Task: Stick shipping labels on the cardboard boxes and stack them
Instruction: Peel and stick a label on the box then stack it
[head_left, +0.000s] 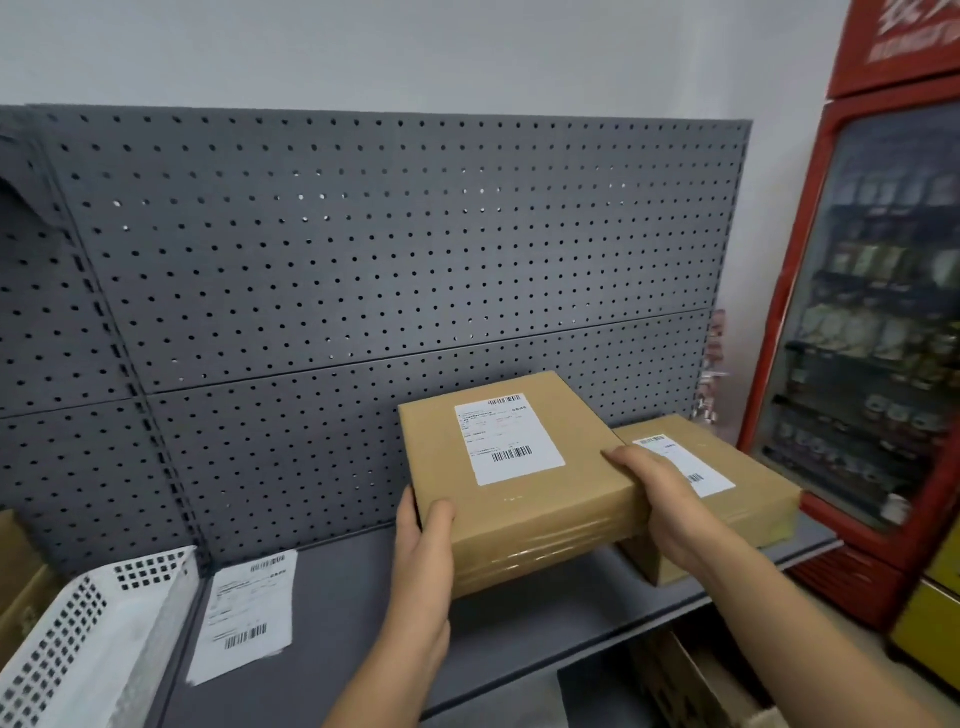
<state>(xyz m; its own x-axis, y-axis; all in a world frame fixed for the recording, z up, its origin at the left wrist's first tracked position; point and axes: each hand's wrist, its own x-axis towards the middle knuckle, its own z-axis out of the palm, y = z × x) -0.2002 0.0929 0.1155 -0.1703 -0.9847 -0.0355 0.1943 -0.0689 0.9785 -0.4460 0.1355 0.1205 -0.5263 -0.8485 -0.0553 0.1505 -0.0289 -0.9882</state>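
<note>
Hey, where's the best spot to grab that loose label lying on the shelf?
Probably the near right corner of the label, pinched from the right: it lies flat on the shelf, the basket crowds its left edge, and its right side is bare.

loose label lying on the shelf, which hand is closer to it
Left. The left hand grips the held box at its left corner, to the right of the loose label; the right hand grips its right edge, farther away.

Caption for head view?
A labelled box held by left hand and right hand above the shelf, near a second labelled box.
</note>
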